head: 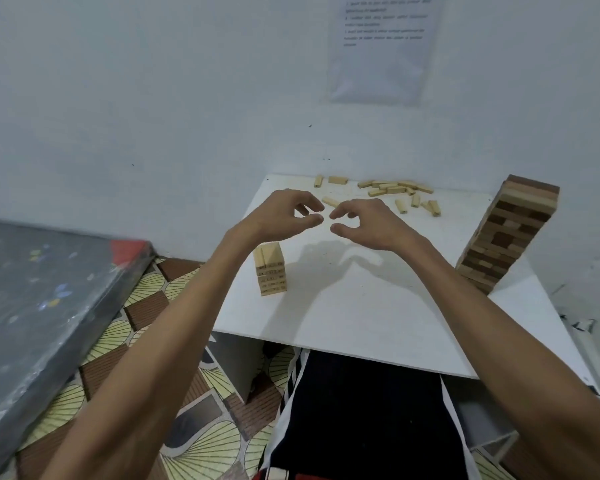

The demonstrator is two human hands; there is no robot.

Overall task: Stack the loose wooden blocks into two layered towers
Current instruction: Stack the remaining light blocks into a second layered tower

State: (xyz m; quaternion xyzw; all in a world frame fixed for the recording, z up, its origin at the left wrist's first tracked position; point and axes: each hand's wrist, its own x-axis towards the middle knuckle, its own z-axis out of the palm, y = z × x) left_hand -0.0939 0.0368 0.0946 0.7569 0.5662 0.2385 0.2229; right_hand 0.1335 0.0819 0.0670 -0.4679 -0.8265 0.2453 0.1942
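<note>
Over table (361, 306) — left hand (281, 213), right hand (368, 220), fingers loosely curled, empty; loose blocks (395, 189) flat, axes mixed.

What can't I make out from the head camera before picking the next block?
Markings on the small light tower: head view, too small and blurred to read.
Count of loose blocks: head view, the heap overlaps, and the left hand and right hand hide whatever lies behind them.
Text on the wall sheet: head view, blurred, top cut by the frame edge.
</note>
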